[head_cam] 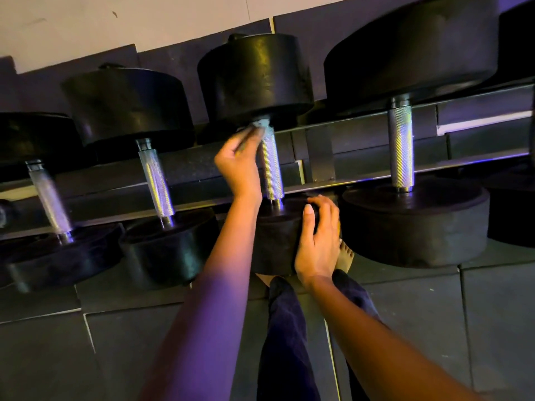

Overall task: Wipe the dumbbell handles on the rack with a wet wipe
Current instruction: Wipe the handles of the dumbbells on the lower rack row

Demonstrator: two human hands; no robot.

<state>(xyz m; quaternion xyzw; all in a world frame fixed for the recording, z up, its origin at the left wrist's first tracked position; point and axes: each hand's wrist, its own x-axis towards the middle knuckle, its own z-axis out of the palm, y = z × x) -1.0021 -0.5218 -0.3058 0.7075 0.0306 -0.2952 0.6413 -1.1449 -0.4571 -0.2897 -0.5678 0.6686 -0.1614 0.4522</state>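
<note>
Left grip point(238, 166) is up at the far end of the handle point(272, 169), fingers curled and clamped on the wet wipe point(254, 129). The wipe sits right at its fingertips, pressed to the collar where the steel meets the far weight head point(254, 79). It's a small, crumpled, pale grey-blue wad, mostly hidden in the fingers. The knurled silver handle runs down just to the right of that wrist, shining under purple light. Nearer in, right grip point(317, 241) wraps the near weight head point(275, 247) of the same dumbbell, fingers bent over its rim, thumb laid along it, just beside the handle's near end. The rack point(362, 173) rail passes behind both grips. A bigger dumbbell point(401, 146) sits to the right of the right grip; two smaller dumbbells point(156, 183) sit left of the left grip, the outer one blurred. Below the right grip there's a bare foot point(346, 256) and dark trouser legs point(286, 328) on the grey floor tiles point(492, 314)
</note>
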